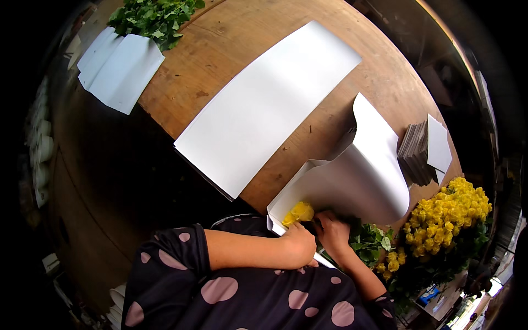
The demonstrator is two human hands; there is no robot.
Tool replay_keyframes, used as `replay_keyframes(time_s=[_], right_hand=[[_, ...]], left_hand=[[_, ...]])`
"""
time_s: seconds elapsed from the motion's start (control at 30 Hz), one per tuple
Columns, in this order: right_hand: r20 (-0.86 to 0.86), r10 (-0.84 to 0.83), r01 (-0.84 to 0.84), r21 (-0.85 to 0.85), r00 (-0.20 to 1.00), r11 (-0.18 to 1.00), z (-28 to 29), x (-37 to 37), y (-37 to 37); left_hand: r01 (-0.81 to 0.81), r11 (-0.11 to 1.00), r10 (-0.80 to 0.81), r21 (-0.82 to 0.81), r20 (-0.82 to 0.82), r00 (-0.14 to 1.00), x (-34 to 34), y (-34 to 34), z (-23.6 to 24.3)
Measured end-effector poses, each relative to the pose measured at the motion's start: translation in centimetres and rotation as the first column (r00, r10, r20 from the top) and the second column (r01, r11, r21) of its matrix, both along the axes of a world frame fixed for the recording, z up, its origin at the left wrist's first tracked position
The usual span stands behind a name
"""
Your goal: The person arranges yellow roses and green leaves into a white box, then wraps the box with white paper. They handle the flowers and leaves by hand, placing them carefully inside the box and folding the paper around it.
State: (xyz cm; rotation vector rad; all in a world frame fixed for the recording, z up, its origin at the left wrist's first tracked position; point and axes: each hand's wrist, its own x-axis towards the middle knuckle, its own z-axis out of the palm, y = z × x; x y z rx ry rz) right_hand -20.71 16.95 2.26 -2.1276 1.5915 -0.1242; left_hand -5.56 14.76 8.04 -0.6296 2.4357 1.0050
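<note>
Two or so yellow rose heads (300, 213) lie against the inside of a white paperboard sheet (357, 176), whose far side curls up and over. My left hand (300, 245) is closed just below these blooms, with its fingertips at the base of the petals; the stems are hidden. My right hand (332, 233) is right beside it, fingers bent and pinched together near the roses' right side. What sits between those fingers is too small to make out. Green rose leaves (371, 241) show beyond my right wrist. A white edge of the sheet passes under my left hand.
A stack of flat white sheets (269, 110) lies across the wooden table (203, 82). To the right stand a pile of small cards (421, 151) and a big mass of yellow roses (448, 217). Far left, leafy stems (157, 22) poke from a white wrap (121, 69) at the table's edge.
</note>
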Motion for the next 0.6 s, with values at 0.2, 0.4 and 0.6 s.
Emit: replay_keyframes(time_s=[0.2, 0.4, 0.6], right_hand=[[-0.094, 0.161, -0.159, 0.026, 0.982, 0.987, 0.2, 0.3, -0.3], [-0.015, 0.181, -0.181, -0.011, 0.983, 0.983, -0.5, 0.2, -0.1], [-0.043, 0.176, -0.179, -0.087, 0.983, 0.98, -1.0, 0.0, -0.2]], left_hand=[[-0.086, 0.995, 0.082, -0.052, -0.08, 0.993, 0.5, 0.7, -0.5], [-0.155, 0.988, 0.149, -0.023, -0.162, 0.975, 1.1, 0.5, -0.8], [-0.104, 0.992, 0.11, 0.075, -0.082, 0.991, 0.4, -1.0, 0.0]])
